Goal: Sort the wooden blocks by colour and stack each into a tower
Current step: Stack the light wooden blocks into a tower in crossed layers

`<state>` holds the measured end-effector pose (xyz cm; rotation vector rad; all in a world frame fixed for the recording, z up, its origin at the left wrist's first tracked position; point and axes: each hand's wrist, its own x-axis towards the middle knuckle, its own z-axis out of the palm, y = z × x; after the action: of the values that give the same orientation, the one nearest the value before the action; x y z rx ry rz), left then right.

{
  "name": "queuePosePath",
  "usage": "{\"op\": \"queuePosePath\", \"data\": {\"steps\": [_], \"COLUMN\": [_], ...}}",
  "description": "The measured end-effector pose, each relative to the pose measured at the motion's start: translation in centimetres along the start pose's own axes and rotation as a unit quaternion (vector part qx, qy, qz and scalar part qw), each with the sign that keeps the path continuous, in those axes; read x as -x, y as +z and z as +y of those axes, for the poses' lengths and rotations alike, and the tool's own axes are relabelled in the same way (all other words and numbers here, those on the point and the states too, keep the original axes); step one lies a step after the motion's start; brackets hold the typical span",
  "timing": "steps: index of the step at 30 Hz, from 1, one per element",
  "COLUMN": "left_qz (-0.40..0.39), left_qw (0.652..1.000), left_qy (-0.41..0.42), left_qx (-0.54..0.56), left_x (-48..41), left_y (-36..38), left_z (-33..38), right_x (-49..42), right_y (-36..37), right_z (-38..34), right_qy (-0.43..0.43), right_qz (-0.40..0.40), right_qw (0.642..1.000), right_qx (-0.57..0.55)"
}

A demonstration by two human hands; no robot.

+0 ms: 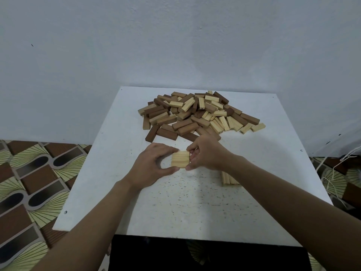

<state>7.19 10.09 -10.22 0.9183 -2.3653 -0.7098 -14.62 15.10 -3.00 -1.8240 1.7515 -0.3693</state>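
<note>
Across most of my feed lies the white table (254, 202), pushed up to a pale wall. At its far side I see a loose heap of wooden blocks (197, 114), dark brown and pale ones mixed and pointing every way.

Nearer to me, both hands meet at the table's middle. My view shows the left hand (154, 163) curved into a wide C, thumb and forefinger tips pinching the left end of a layer of pale blocks (180, 159). The right hand (207, 155) is curled tighter, with thumb and fingertips gripping the right end.

That layer lies flat on the table, a near-square of blocks packed side by side. Their long axes run left to right across my view.

A second cluster of pale blocks (227, 179) lies partly under the right forearm, their lengths pointing away from me.
</note>
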Motion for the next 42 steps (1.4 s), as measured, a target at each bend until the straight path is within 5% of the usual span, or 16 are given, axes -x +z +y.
{"op": "queuePosePath", "data": {"steps": [42], "left_qz": [0.013], "left_qw": [0.991], "left_qy": [-0.084], "left_qx": [0.107], "left_x": [0.4], "left_y": [-1.4], "left_z": [1.4], "right_x": [0.0], "right_y": [-0.3], "right_z": [0.2], "right_qy": [0.008], "right_qz": [-0.027], "right_qw": [0.999], "right_qx": [-0.026]}}
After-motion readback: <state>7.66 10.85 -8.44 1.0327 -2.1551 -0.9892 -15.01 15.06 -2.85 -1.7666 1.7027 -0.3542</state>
